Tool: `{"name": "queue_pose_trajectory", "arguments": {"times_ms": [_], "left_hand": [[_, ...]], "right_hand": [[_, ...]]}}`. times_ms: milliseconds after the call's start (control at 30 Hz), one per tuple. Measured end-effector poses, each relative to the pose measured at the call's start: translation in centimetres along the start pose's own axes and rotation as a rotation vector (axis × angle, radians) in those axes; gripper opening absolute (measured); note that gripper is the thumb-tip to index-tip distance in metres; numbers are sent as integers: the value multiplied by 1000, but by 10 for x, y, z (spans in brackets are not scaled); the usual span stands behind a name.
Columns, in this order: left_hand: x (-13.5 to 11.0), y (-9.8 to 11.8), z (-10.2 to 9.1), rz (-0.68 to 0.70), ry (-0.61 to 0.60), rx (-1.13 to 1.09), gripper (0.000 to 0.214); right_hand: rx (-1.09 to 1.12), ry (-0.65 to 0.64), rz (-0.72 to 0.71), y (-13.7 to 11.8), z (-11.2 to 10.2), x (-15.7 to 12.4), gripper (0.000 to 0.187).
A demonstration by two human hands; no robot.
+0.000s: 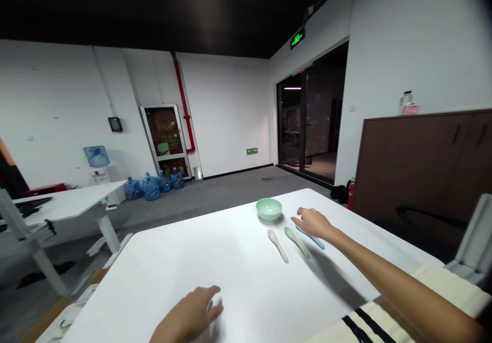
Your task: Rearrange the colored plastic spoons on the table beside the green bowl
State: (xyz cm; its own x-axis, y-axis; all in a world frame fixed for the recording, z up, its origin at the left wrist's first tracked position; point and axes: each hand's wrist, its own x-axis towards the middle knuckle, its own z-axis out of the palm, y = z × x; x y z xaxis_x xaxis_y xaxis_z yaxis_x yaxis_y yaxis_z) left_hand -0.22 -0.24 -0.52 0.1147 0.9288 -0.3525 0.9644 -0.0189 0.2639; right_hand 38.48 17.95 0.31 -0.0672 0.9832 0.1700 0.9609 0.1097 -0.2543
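Observation:
A light green bowl (269,209) stands upright near the far edge of the white table (161,261). In front of it lie three spoons side by side: a beige spoon (278,246), a green spoon (297,243) and a blue spoon (315,240). My right hand (313,222) is above the blue spoon, just right of the bowl, with its fingers loosely apart. It covers part of that spoon; whether it touches it I cannot tell. At the near side of the table, my left hand (190,312) is open and holds nothing, its thumb and forefinger spread.
A cream cloth with black stripes (369,322) lies at the near right. Another white desk (80,199) is on the left, with blue water bottles (150,186) on the floor behind it. A brown cabinet (418,163) stands right, near a glass door (307,122).

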Motion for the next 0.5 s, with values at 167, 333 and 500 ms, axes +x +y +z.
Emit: {"name": "queue_pose_trajectory", "arguments": {"times_ms": [167,333,500], "left_hand": [[2,-3,2,7,2,2,57],[1,-2,1,-9,8,4,57],[-2,1,-2,5,3,15,56]], "right_hand": [[135,87,-146,-15,15,-25,64],[121,24,-186,-2,44,-31,71],[97,5,-172,6,51,-26,71]]}}
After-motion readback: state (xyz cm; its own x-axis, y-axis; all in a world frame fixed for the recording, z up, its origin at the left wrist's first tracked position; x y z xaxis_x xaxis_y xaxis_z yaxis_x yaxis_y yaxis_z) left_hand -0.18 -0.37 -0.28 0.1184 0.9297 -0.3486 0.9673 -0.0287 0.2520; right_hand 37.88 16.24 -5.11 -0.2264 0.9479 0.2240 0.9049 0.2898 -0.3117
